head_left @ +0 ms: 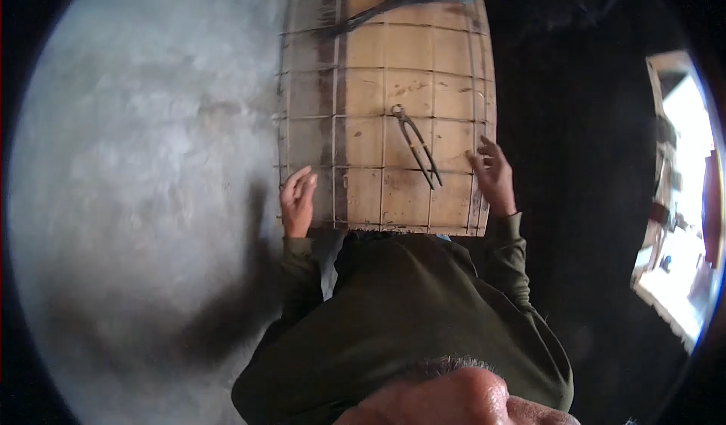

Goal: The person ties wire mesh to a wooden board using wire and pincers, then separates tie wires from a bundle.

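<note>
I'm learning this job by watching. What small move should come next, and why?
Perhaps reach the right hand toward the pincers: they lie unheld on the wire grid, closer to that hand than to the left hand, and both look empty.

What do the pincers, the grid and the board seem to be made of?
Pincers: probably steel; the slim handles look dark and dull.
Grid: likely metal wire or thin rod, as its thin crossing lines suggest; finish unclear.
Board: perhaps wood or plywood, tan and flat, with a worn, stained surface; any coating is uncertain.
</note>
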`<state>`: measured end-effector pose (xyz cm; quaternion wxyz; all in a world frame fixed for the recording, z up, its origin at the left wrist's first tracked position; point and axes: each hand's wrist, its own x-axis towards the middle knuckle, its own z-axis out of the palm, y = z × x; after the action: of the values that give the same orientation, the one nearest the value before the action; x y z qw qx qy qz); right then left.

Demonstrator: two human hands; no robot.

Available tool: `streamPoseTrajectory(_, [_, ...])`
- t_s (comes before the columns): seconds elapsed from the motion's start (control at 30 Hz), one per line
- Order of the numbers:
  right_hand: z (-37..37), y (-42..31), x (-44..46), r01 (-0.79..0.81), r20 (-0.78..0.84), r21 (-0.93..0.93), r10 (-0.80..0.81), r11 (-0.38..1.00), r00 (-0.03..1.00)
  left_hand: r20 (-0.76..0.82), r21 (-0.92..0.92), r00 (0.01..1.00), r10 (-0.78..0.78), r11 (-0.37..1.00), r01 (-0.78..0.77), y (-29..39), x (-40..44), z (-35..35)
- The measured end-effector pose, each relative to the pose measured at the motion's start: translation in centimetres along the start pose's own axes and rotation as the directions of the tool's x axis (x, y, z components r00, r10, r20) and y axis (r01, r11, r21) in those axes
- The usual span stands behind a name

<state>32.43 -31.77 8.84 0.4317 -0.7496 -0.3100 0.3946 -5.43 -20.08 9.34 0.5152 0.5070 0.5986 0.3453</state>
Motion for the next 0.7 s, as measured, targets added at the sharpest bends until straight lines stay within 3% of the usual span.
streamPoseTrajectory(0.03, [1.7, 0.0, 0.1, 0.137, 0.008, -0.257, -0.14, 0.957, 0.99, 0.057, 0.006, 0.998, 0.029, 1.0, -0.029, -0.2, 0.4, 0.9])
streamPoseTrajectory(0.07, [3.2, 0.3, 0.7, 0.264, 0.041, -0.494, -0.281, 0.828, 0.959, 0.116, 0.007, 0.991, 0.06, 0.998, -0.062, -0.2, 1.1, 2.1])
streamPoseTrajectory(0.1, [4.9, 2.2, 1.7, 0.405, 0.064, -0.553, -0.447, 0.728, 0.892, 0.121, 0.023, 0.989, 0.087, 0.996, -0.09, 0.9, 1.3, 3.5])
streamPoseTrajectory(0.13, [6.3, 1.6, 1.7, 0.348, 0.082, -0.603, -0.378, 0.718, 0.922, 0.129, 0.039, 0.985, 0.11, 0.993, -0.116, 2.0, 1.8, 5.0])
streamPoseTrajectory(0.2, [8.4, 0.4, 2.3, 0.306, 0.169, -0.765, -0.282, 0.567, 0.944, 0.187, -0.171, 0.977, 0.102, 0.983, -0.07, 1.0, 4.6, 7.5])
streamPoseTrajectory(0.27, [10.1, 0.9, 3.3, 0.321, 0.192, -0.771, -0.28, 0.55, 0.941, 0.193, -0.2, 0.981, 0.012, 0.979, 0.027, 0.5, 8.4, 10.0])
streamPoseTrajectory(0.37, [11.3, 2.2, 4.4, 0.335, 0.213, -0.785, -0.282, 0.522, 0.936, 0.095, -0.295, 0.995, 0.038, 0.956, -0.008, -2.1, 14.8, 14.1])
streamPoseTrajectory(0.4, [11.3, 2.2, 4.6, 0.338, 0.214, -0.786, -0.285, 0.517, 0.934, 0.114, -0.188, 0.993, -0.036, 0.981, 0.057, -2.7, 17.1, 15.2])
streamPoseTrajectory(0.43, [11.4, 0.8, 4.4, 0.271, 0.201, -0.774, -0.185, 0.572, 0.962, 0.128, -0.081, 0.985, -0.119, 0.988, 0.13, -2.8, 18.9, 16.2])
streamPoseTrajectory(0.47, [11.8, 0.0, 4.1, 0.268, 0.194, -0.812, -0.194, 0.519, 0.962, 0.12, -0.115, 0.984, -0.135, 0.982, 0.149, -3.1, 20.2, 17.3])
streamPoseTrajectory(0.53, [12.0, -1.1, 3.7, 0.294, 0.25, -0.834, -0.154, 0.467, 0.956, -0.089, 0.322, 0.996, 0.002, 0.946, 0.027, -3.2, 22.0, 18.9])
streamPoseTrajectory(0.6, [12.4, -0.6, 3.8, 0.301, 0.248, -0.837, -0.174, 0.457, 0.953, -0.041, 0.35, 0.998, -0.039, 0.935, 0.051, -3.8, 22.8, 19.7])
streamPoseTrajectory(0.67, [12.8, 0.4, 4.1, 0.307, 0.242, -0.834, -0.196, 0.459, 0.95, -0.242, 0.278, 0.968, 0.072, 0.961, -0.002, -4.2, 22.6, 20.8])
streamPoseTrajectory(0.7, [12.9, 0.7, 4.2, 0.293, 0.214, -0.801, -0.207, 0.522, 0.955, -0.199, 0.253, 0.979, 0.052, 0.967, 0.0, -4.2, 22.6, 20.5])
